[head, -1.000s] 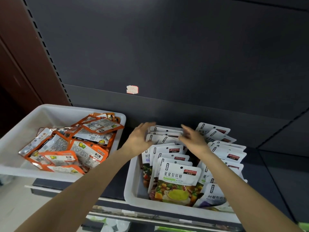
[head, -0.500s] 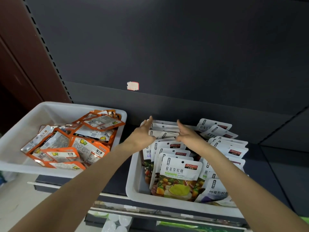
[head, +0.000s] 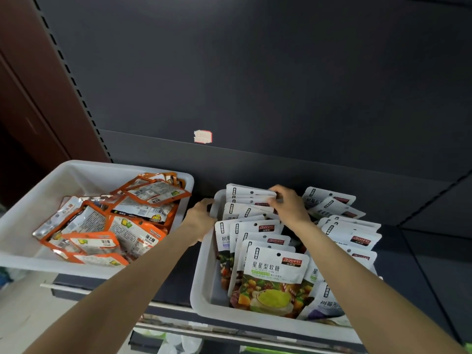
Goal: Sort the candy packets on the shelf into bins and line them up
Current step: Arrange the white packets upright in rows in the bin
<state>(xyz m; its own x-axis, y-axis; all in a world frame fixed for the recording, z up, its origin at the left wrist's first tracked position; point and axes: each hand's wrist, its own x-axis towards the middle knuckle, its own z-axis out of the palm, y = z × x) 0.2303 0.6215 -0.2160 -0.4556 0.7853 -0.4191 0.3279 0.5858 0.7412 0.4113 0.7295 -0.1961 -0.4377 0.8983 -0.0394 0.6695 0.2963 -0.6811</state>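
White right bin [head: 204, 297]: white packets [head: 274, 274] in rows, mostly lined up; right hand [head: 290, 205] pinches far-row packets, left hand [head: 200, 217] curls on bin's left rim. Left bin [head: 23, 259]: orange packets [head: 132, 221] sorted but jumbled, lining up left

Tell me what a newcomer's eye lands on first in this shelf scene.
First, the orange candy packets heaped untidily in the left white bin. Next, the white pouches standing in rows in the right white bin, where the right hand grips the back pouches and the left hand holds the bin's left rim. A small torn label stands out on the dark back panel.
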